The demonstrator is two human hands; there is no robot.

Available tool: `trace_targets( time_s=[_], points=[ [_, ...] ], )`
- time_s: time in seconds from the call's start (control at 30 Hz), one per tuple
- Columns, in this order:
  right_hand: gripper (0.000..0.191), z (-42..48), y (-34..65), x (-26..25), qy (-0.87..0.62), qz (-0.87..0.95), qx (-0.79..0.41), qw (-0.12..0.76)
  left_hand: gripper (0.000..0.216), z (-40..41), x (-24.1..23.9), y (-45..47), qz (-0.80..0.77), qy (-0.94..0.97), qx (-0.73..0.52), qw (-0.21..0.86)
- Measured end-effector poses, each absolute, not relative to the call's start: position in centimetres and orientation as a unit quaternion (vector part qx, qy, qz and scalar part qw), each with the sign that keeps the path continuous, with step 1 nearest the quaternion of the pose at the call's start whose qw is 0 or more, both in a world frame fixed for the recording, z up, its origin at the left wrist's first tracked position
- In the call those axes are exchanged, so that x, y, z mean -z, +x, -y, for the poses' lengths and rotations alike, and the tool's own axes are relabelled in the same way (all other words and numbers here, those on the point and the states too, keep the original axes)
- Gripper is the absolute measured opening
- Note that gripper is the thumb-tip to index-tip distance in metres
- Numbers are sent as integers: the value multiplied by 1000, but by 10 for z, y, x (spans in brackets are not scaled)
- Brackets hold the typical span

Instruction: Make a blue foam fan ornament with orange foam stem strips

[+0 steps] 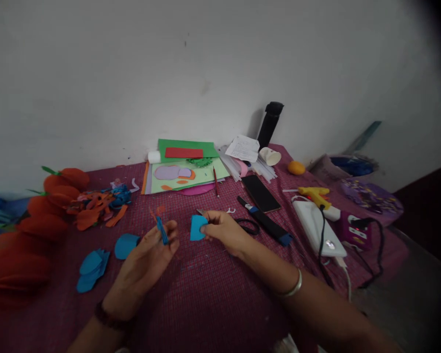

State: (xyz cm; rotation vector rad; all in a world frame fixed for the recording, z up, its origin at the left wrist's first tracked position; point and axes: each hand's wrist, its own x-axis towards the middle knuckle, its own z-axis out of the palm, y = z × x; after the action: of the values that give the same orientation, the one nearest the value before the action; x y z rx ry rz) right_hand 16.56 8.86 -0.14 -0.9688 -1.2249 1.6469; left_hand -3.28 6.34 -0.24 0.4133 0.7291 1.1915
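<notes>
My right hand (220,228) pinches a small blue paper piece (197,228) between thumb and fingers. A grey pointed tip (200,212) shows just above that paper; what it belongs to is hidden. My left hand (147,255), palm turned up and fingers curled, holds a narrow blue paper strip (162,230), seen nearly edge-on. Behind this hand lies a small orange scrap (160,209). To its left on the cloth rest a curved blue paper piece (126,246) and a loose stack of blue paper cutouts (92,269).
Orange pumpkin-like paper shapes (40,228) line the left side, near a scrap heap (99,206). Colored sheets (206,171) and a pencil (216,181) lie behind. Rightward are a phone (260,192), a cutter (268,223), a yellow glue gun (315,196) and a corded white power bank (318,228).
</notes>
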Motion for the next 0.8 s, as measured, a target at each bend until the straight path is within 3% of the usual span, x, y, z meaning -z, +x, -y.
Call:
trace_targets(
  time_s=[0.17,0.53,0.6,0.67,0.8],
  points=[
    [8,-88,164,2,-419,529,-614,410,23,-60,1,-27,-350,208,-520,751],
    [9,-78,160,0,-444,765,-298,358,11,-57,0,-21,-352,224,-468,779],
    [7,-79,165,-4,-410,770,-331,360,10,-57,0,-22,-346,234,-466,780],
    [4,-81,172,-8,-353,741,-443,359,11,-57,-1,-24,-334,252,-461,783],
    [29,-87,179,-6,-297,624,-640,337,11,-54,-5,-26,-321,303,-438,783]
  ],
)
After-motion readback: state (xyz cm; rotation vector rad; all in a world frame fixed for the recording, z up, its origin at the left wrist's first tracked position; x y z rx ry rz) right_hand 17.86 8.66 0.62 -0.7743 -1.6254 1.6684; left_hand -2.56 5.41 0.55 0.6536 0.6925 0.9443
